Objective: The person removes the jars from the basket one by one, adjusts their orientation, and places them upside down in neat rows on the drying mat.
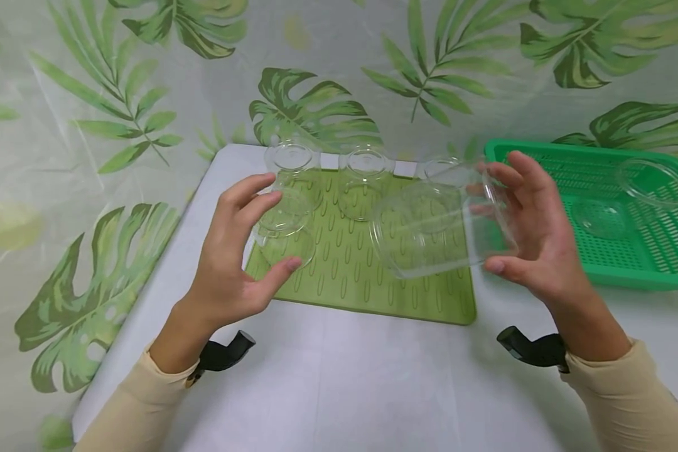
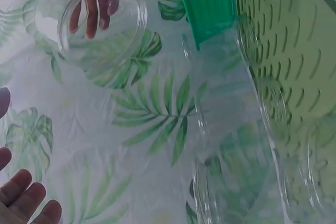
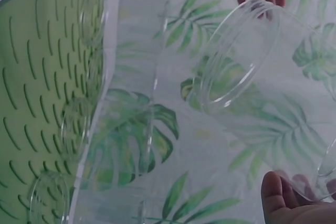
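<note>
My right hand (image 1: pixel 548 232) grips a clear, see-through jar (image 1: pixel 424 242) by one end, fingers behind and thumb below. The jar lies tilted on its side in the air, its wide ringed rim (image 3: pixel 214 74) pointing toward my left hand (image 1: pixel 231 254). The left hand is held up with fingers and thumb spread in a wide curve, holding nothing. Behind it, a clear jar (image 1: pixel 285 242) stands on the green ribbed mat (image 1: pixel 350 285). Along the mat's far edge stand more clear jars, one left (image 1: pixel 294 169), one central (image 1: pixel 363 191) and one right, partly overlapped by the held jar.
A green slotted basket (image 1: pixel 633 276) sits to the right of the mat, with a clear container (image 1: pixel 601 220) inside. White table surface (image 1: pixel 373 370) extends in front of the mat. A leaf-patterned cloth (image 1: pixel 316 31) covers the back and left side. Black straps circle both wrists.
</note>
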A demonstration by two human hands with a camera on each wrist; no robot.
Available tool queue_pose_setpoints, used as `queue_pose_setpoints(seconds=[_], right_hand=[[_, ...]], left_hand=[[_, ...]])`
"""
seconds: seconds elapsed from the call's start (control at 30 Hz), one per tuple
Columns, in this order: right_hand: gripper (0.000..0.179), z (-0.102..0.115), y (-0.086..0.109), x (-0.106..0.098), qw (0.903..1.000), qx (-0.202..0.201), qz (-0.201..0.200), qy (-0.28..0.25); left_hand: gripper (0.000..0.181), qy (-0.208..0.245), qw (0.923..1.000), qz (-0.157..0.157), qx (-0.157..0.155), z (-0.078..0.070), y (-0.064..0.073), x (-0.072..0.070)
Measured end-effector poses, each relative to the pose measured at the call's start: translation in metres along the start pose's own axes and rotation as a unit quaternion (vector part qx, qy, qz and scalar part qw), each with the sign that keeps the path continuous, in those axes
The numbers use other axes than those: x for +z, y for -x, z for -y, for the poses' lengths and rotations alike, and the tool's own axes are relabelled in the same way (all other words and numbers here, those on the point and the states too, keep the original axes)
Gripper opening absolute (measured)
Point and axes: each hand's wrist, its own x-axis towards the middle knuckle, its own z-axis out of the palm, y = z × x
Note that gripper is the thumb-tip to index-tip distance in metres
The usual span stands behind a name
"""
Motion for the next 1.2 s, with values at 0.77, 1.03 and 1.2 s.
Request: queue_pose_setpoints(seconds=[0.77,1.03,1.2], right_hand=[[0.090,0.001,0.004,-0.004,0.9897,0.037,0.024,0.136],[0.088,0.004,0.002,-0.002,0.9864,0.026,0.025,0.160],[0.088,0.005,0.002,-0.005,0.9795,0.038,0.034,0.195]], left_hand=[[0.059,-0.107,0.9270,0.255,-0.253,0.071,0.076,-0.055],[0.053,-0.118,0.8732,0.371,-0.293,0.088,0.096,-0.042],[0.051,-0.101,0.8670,0.388,-0.295,0.091,0.101,-0.033]])
